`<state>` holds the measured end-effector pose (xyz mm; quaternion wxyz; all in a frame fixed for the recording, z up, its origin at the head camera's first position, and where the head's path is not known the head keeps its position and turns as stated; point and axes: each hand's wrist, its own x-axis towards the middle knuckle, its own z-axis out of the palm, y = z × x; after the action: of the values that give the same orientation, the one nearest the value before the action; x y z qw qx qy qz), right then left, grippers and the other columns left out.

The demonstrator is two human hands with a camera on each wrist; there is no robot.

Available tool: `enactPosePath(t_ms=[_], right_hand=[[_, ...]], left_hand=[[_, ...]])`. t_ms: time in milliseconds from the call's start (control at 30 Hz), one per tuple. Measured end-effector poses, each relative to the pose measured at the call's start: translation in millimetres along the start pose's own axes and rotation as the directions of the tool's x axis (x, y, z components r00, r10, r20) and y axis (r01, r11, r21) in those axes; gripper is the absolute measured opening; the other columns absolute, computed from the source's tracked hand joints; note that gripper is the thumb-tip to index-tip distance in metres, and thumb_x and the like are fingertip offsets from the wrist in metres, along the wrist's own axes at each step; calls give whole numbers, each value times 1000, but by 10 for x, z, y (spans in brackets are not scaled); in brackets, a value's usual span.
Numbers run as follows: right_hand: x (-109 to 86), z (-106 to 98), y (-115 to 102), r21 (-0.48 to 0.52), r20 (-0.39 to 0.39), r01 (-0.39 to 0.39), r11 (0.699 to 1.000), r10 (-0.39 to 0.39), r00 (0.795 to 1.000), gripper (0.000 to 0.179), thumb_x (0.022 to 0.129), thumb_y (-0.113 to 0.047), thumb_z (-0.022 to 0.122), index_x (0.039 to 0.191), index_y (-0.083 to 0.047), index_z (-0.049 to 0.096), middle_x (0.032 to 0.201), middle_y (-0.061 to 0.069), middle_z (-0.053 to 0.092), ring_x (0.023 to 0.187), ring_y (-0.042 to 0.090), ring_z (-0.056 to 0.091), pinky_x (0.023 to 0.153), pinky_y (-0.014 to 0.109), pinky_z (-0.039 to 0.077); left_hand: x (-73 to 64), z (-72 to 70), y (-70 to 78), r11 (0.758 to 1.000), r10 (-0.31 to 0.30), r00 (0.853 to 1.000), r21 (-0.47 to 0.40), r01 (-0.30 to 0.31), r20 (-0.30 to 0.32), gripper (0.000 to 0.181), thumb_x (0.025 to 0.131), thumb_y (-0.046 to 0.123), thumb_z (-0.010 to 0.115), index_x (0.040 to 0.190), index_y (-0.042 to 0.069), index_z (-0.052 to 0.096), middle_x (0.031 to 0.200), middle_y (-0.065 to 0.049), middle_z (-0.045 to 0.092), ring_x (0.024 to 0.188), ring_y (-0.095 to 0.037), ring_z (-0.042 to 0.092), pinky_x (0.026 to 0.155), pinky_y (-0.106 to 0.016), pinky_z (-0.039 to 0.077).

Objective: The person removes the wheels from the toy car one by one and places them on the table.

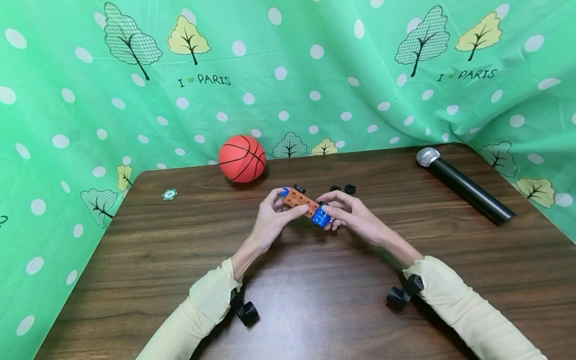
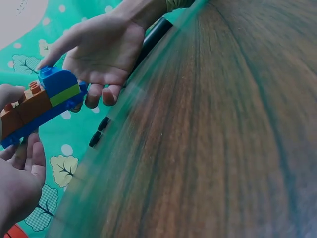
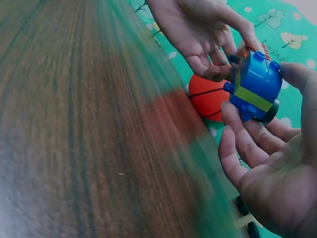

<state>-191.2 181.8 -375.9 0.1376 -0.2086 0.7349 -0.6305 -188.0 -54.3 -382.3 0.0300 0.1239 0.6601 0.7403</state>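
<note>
Both hands hold a toy brick car [image 1: 300, 201] above the middle of the table. Orange studded bricks [image 2: 22, 107] make up its rear, and a rounded blue brick [image 3: 265, 74] over a lime green layer [image 3: 252, 98] forms the front. My left hand [image 1: 269, 220] grips the orange part, thumb on top and fingers underneath. With thumb and fingers, my right hand [image 1: 362, 220] holds the blue front end. A black wheel [image 1: 299, 188] shows on the car's far side; another wheel [image 3: 270, 113] is near the right fingers. The near side carries blue knobs without wheels.
Behind the hands, a pair of black wheels [image 1: 350, 189] lies on the brown wooden table [image 1: 180, 260]. A red toy basketball [image 1: 242, 158] sits at the back edge, a poker chip [image 1: 169, 194] to the left, and a black microphone [image 1: 465, 185] at the right. A green curtain [image 1: 297, 75] hangs behind.
</note>
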Motion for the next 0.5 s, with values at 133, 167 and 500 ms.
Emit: enactPosePath(t_ms=[133, 167, 500], right_hand=[[-21, 69, 18, 80, 52, -13, 997, 9, 999, 35, 107, -15, 55, 131, 9, 50, 105, 18, 69, 86, 24, 71, 75, 33, 58], [-25, 92, 24, 90, 66, -16, 996, 10, 998, 33, 107, -15, 55, 129, 10, 50, 104, 19, 69, 87, 25, 71, 75, 33, 58], [-5, 299, 41, -110, 88, 19, 994, -10, 996, 24, 106, -19, 61, 119, 2, 59, 100, 17, 69, 89, 30, 67, 75, 37, 59]], left_hand=[[9, 14, 3, 1000, 15, 998, -10, -15, -55, 38, 89, 7, 76, 122, -2, 60, 97, -5, 71, 86, -12, 65, 79, -25, 52], [10, 17, 4, 1000, 20, 998, -7, -20, -65, 37, 89, 8, 76, 121, -3, 61, 94, -4, 70, 85, -11, 64, 79, -24, 51], [20, 22, -39, 1000, -6, 998, -20, 5, -60, 37, 96, 18, 72, 125, -3, 64, 92, -3, 68, 83, -11, 66, 76, -29, 55]])
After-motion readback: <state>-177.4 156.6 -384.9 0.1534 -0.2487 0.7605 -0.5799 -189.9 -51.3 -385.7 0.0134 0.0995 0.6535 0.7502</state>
